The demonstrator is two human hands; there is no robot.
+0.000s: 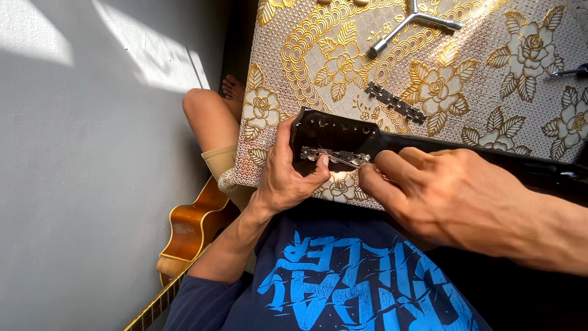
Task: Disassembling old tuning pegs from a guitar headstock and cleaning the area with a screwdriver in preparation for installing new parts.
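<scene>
A black guitar headstock (334, 132) lies on the gold-flowered tablecloth (490, 104), its neck (490, 156) running off to the right. My left hand (288, 175) grips the headstock's left end, thumb pressed on a silver tuner plate (334, 156) along its near edge. My right hand (441, 193) pinches the right end of that plate with its fingertips. A second silver tuner strip (395, 102) lies loose on the cloth just beyond the headstock.
A three-armed metal wrench (413, 18) rests at the table's far side, and a dark tool (569, 72) pokes in at the right edge. An orange-brown acoustic guitar (190, 230) leans by the grey wall (73, 184) at lower left, beside my bare knee (205, 113).
</scene>
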